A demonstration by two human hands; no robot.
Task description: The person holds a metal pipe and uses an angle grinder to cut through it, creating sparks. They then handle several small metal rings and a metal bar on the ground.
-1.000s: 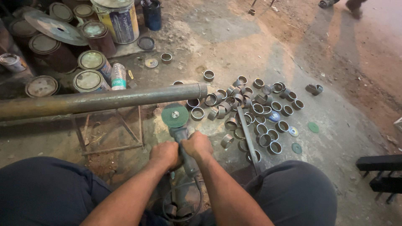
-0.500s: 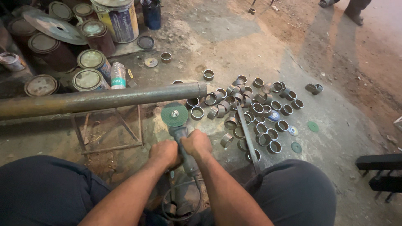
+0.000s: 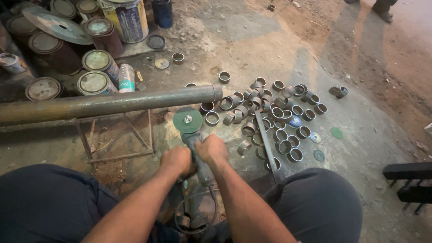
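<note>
Dusty concrete floor (image 3: 252,40) lies under everything. Nearest, the left hand (image 3: 177,160) and right hand (image 3: 211,149) sit close together, both clamped on the angle grinder (image 3: 194,144), whose green disc (image 3: 187,119) is just below the long steel pipe (image 3: 108,104). Right of it lie many cut metal rings (image 3: 274,117); paint cans (image 3: 96,60) crowd the far left, with bare ground beyond.

A worker seen from above, bare-armed to beyond the elbow, with no sleeves, gloves, watch or rings in view. The left hand (image 3: 177,160) and right hand (image 3: 211,148) are uncovered, the forearms lean and smudged with workshop dust. Both legs are clad in dark navy-to-black trousers of plain, matte cloth, the fabric stretched smooth over the knees, which fill the lower corners of the frame. No footwear is visible.
</note>
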